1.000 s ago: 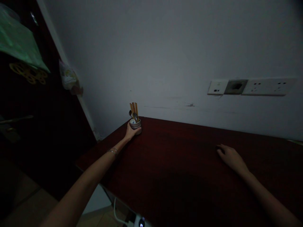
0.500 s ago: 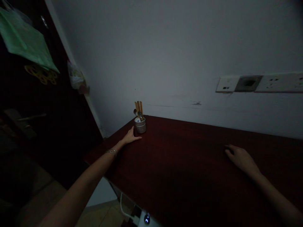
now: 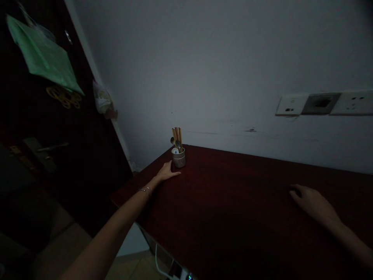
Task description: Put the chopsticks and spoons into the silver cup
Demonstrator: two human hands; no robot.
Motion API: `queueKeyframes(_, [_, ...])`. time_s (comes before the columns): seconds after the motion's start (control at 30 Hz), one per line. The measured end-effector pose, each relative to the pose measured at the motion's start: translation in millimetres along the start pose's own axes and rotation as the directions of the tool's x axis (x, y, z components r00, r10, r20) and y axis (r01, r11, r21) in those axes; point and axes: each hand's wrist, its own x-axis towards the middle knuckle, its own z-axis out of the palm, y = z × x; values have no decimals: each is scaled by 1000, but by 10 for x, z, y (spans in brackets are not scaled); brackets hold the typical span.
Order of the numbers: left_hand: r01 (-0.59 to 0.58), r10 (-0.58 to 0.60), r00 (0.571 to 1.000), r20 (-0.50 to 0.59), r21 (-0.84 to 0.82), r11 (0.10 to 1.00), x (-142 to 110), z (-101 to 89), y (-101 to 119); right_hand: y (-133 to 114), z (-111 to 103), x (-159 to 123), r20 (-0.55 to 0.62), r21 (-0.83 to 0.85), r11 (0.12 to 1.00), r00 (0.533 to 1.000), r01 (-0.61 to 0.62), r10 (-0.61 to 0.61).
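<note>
On the dark red table, near its far left corner, stands a grey metal cup. Several chopsticks and some spoons stick up out of it. My left hand is right beside the cup on its near left side, thumb and fingers spread apart with nothing held. Whether the fingertips touch the cup I cannot tell. Far to the right, my right hand rests on the tabletop, loosely curved, with a gap between thumb and index finger; its other fingers are mostly hidden.
A grey wall rises behind the table, with a row of sockets at the right. To the left is a dark door with a green bag hanging on it. A white cable hangs below the table's near edge.
The whole view has shifted, so everything appears further right and slightly lower. Against the cup and table, both hands look almost unmoved.
</note>
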Motion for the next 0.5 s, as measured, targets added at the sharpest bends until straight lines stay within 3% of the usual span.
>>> queueKeyframes(0.13, [-27,27,1000,16,49,998,6,11,-41,-95,-125,263,194,68,992,977,-105,90])
queueKeyframes(0.2, [-51,50,999,13,67,996,5,15,-52,-332,-252,458,155,93,988,982,-120,105])
queueKeyframes(0.3, [-71,71,997,1,76,995,-10,11,-40,-927,-413,776,42,164,984,998,-62,56])
queueKeyframes(0.5, [-76,60,995,83,200,977,-84,-30,72,-2439,-414,1313,47,537,840,990,85,-130])
